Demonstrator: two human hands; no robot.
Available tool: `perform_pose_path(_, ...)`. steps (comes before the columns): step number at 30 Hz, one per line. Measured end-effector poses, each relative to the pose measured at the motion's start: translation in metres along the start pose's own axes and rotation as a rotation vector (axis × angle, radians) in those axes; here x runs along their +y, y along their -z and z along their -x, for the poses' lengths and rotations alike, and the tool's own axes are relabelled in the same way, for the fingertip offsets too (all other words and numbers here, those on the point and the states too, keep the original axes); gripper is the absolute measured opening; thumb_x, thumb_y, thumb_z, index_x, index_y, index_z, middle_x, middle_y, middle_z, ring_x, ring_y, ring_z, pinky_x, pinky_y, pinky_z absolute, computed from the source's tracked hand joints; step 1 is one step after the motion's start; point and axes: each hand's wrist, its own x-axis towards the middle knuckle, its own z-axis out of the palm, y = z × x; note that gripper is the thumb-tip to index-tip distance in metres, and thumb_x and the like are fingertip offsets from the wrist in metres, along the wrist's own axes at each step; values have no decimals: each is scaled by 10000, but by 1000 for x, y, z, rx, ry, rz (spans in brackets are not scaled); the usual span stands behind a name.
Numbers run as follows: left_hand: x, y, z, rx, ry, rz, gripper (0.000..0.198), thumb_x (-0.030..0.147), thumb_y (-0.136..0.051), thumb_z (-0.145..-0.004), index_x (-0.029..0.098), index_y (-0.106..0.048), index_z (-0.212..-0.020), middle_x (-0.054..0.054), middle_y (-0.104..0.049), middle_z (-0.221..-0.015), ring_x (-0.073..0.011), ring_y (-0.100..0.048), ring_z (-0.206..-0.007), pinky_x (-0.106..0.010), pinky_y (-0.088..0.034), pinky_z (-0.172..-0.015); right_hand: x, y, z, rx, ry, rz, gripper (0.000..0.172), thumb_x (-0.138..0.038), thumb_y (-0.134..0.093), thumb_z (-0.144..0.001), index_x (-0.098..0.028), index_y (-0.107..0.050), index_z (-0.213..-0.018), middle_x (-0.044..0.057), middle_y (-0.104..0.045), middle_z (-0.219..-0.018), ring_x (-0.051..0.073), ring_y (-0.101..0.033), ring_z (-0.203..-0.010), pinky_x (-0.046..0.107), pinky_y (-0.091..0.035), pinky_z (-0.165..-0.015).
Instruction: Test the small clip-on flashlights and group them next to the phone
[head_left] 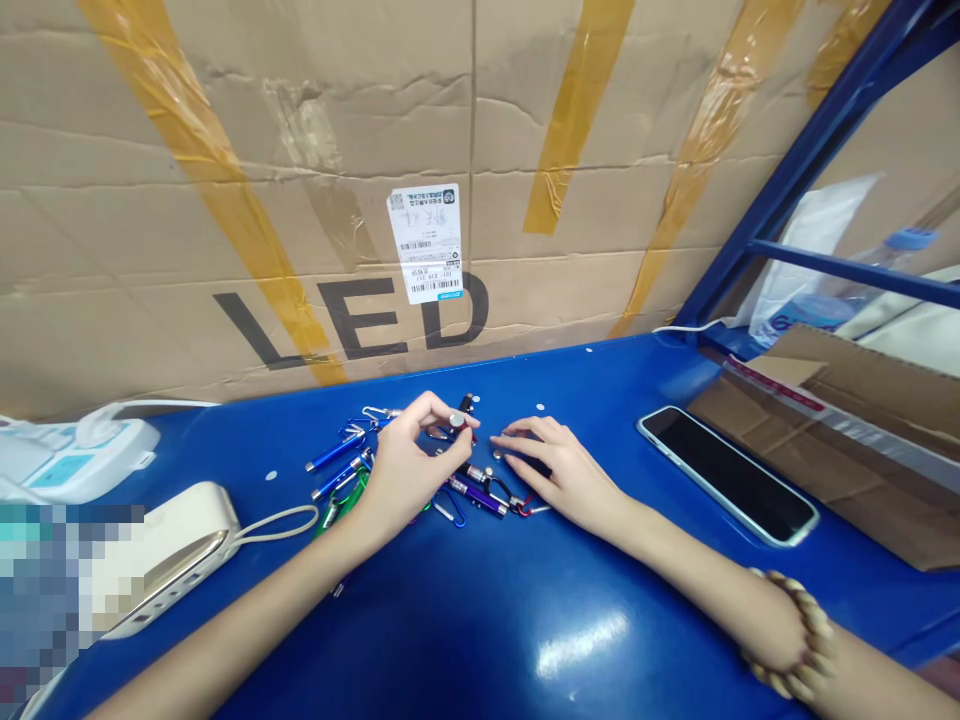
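A pile of small keychain flashlights [352, 470] in blue, purple and green, with carabiner clips, lies on the blue table [465, 620]. My left hand [409, 465] is raised over the pile and pinches one small flashlight [459, 418] by its silver end. My right hand [551, 465] lies low on the table just right of the pile, its fingertips pressed on a small round button cell [496, 453]. A few loose button cells [539, 407] are scattered on the table nearby.
A smartphone [726, 472] lies face up at the right. Left are a white power bank with a loop cord [176, 545] and a white-and-teal device [75, 455]. A cardboard wall marked LED [360, 320] stands behind. A cardboard box [847, 440] sits at the right by a blue frame.
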Motion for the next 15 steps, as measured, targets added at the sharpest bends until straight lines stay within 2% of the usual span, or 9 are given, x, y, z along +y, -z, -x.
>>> perform_pose_path(3,-3,-3,1,-63,-26,-61,34,182,-579,-752,176,-558,-778,-36,-693,-844,-164,-650,-826,-289,-503,-753,1,0,0,-26,45,72,256,-223,-484,-913,-223,-665,-1095,108,-605,-1132,244,-534,-1044,419,-446,-832)
perform_pose_path(6,-5,-4,2,-106,-39,-112,119,156,-564,-751,170,-631,-848,-40,-696,-887,-162,-651,-825,-290,-509,-763,2,0,-1,-6,53,91,190,-253,-548,-884,-235,-708,-986,90,-625,-1096,239,-545,-1020,407,-443,-822)
perform_pose_path(12,-4,-4,3,-131,-130,-184,186,99,-529,-742,179,-670,-835,-37,-692,-907,-159,-629,-849,-271,-495,-769,5,-1,-2,40,-10,-37,58,-223,-665,-792,-208,-710,-827,64,-646,-994,206,-583,-939,387,-451,-858)
perform_pose_path(15,-2,-4,4,-151,-131,-201,186,97,-498,-743,182,-655,-796,-29,-671,-879,-145,-606,-807,-247,-476,-714,5,-2,-2,49,-67,-95,37,-195,-712,-737,-209,-695,-766,44,-660,-938,191,-605,-884,360,-477,-827)
